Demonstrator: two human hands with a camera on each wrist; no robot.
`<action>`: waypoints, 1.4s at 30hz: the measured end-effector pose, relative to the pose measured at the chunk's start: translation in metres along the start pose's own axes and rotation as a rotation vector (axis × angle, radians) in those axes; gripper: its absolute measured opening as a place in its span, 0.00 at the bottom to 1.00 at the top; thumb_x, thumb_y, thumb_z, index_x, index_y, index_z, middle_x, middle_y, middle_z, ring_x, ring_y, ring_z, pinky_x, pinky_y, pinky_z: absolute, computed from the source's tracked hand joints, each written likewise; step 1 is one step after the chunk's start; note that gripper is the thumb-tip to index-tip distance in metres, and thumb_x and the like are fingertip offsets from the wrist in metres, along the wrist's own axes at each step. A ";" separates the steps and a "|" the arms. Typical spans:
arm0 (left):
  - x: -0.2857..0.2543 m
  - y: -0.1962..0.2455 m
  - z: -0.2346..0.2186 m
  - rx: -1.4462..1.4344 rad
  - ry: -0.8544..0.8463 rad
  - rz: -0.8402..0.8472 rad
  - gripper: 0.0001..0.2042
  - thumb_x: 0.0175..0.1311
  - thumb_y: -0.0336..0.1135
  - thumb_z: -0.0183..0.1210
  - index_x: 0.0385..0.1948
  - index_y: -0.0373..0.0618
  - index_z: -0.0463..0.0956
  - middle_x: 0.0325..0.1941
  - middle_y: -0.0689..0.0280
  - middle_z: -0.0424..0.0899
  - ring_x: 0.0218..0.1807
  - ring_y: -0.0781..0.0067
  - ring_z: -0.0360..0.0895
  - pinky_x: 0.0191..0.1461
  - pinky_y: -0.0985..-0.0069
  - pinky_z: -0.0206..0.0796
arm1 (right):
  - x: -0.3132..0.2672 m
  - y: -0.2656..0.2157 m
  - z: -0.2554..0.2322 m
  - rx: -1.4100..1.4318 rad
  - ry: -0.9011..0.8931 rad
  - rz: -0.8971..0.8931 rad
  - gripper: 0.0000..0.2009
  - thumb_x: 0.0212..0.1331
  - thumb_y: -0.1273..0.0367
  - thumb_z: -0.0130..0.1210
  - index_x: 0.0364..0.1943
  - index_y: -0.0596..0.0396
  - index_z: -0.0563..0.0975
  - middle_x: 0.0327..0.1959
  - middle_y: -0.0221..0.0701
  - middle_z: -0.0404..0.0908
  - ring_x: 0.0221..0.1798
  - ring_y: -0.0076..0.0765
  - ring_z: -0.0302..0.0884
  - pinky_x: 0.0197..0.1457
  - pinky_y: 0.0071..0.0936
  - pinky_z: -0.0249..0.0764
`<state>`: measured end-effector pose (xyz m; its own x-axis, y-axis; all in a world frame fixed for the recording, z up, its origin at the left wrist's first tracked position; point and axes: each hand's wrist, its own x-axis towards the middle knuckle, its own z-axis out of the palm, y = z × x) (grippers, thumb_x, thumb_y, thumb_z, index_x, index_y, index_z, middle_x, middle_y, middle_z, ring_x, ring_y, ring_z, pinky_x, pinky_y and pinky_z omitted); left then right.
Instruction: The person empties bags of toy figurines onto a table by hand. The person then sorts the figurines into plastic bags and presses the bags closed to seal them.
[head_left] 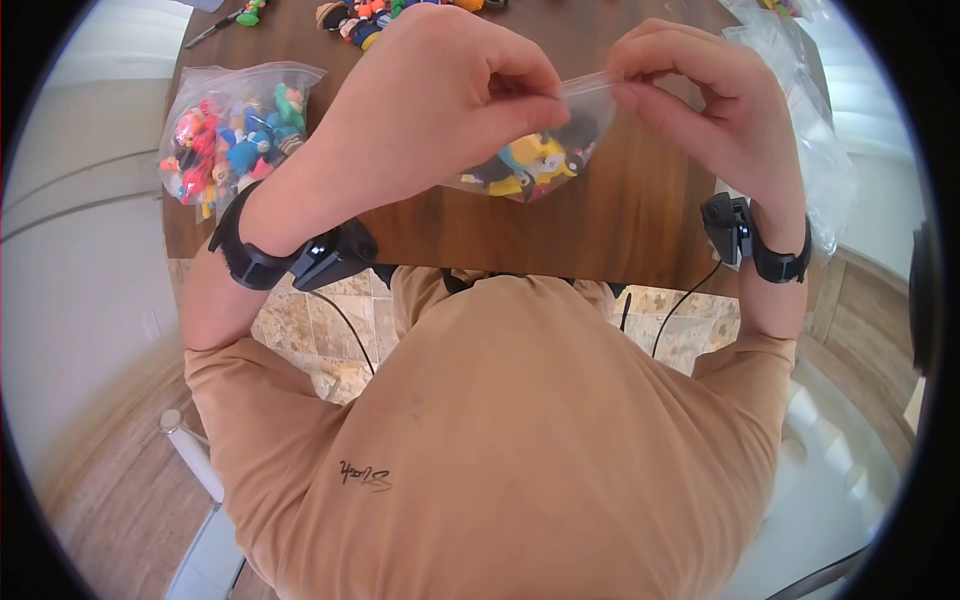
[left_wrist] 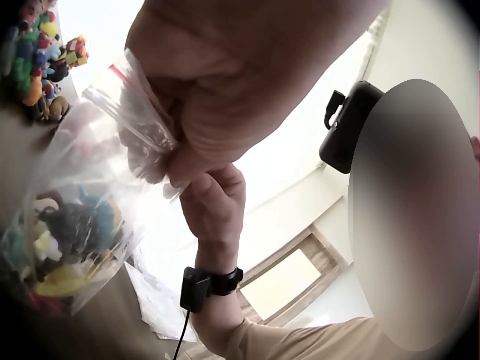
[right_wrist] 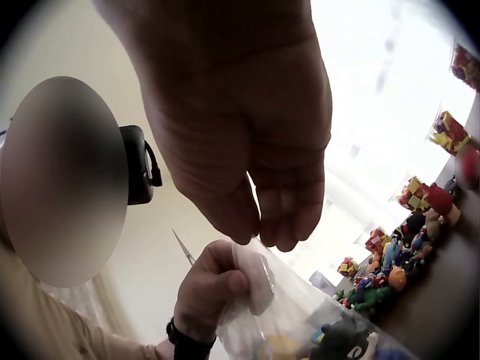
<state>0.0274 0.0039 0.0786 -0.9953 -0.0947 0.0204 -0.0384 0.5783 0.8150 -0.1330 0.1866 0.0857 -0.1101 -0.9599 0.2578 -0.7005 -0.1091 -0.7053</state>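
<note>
Between my two hands hangs a clear zip bag [head_left: 590, 130] holding several small toy figures [head_left: 530, 165], yellow, black and blue. My left hand [head_left: 450, 90] pinches the bag's top edge between thumb and curled fingers. At the other end of that edge, my right hand [head_left: 700, 105] pinches a corner with thumb and fingertips. The zip strip [left_wrist: 124, 112] with a red line shows beside the left hand's fingers in the left wrist view. From the right wrist, a black figure [right_wrist: 345, 341] shows through the plastic below the left hand.
A second filled bag [head_left: 235, 145] of pink and blue figures lies on the table [head_left: 620, 220] at left. Loose toys [head_left: 350, 22] crowd the far side, near a dark pen [head_left: 212, 30]. Clear plastic bags [head_left: 805, 120] lie along the right edge. Wrist cameras trail cables.
</note>
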 end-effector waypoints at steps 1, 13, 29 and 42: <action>0.000 -0.001 0.001 -0.001 -0.001 0.000 0.05 0.60 0.29 0.67 0.35 0.37 0.84 0.24 0.70 0.83 0.25 0.89 0.74 0.28 0.86 0.66 | -0.001 0.001 0.000 0.000 0.013 0.015 0.06 0.56 0.81 0.59 0.37 0.63 0.78 0.33 0.32 0.79 0.34 0.27 0.74 0.36 0.23 0.69; 0.007 -0.004 0.002 0.046 0.065 0.127 0.06 0.60 0.29 0.68 0.34 0.37 0.84 0.25 0.70 0.83 0.25 0.89 0.74 0.29 0.86 0.68 | -0.001 0.007 0.003 0.005 0.023 0.003 0.05 0.58 0.81 0.57 0.37 0.64 0.76 0.33 0.32 0.78 0.35 0.29 0.74 0.40 0.24 0.69; 0.012 0.000 0.004 0.149 0.183 0.176 0.06 0.59 0.28 0.67 0.35 0.38 0.84 0.27 0.64 0.85 0.28 0.79 0.81 0.34 0.82 0.71 | 0.007 0.016 0.008 -0.013 0.080 0.069 0.06 0.60 0.71 0.58 0.38 0.59 0.79 0.27 0.32 0.82 0.33 0.26 0.83 0.38 0.23 0.77; 0.010 -0.004 0.005 0.111 0.167 0.195 0.05 0.59 0.28 0.65 0.35 0.40 0.84 0.28 0.67 0.84 0.29 0.81 0.78 0.32 0.81 0.68 | 0.006 0.015 0.013 -0.030 0.106 -0.005 0.05 0.58 0.72 0.59 0.37 0.58 0.78 0.27 0.34 0.81 0.32 0.32 0.84 0.38 0.26 0.77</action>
<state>0.0169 0.0047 0.0732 -0.9567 -0.1004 0.2732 0.1334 0.6831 0.7181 -0.1352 0.1763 0.0684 -0.1788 -0.9266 0.3309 -0.7217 -0.1051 -0.6842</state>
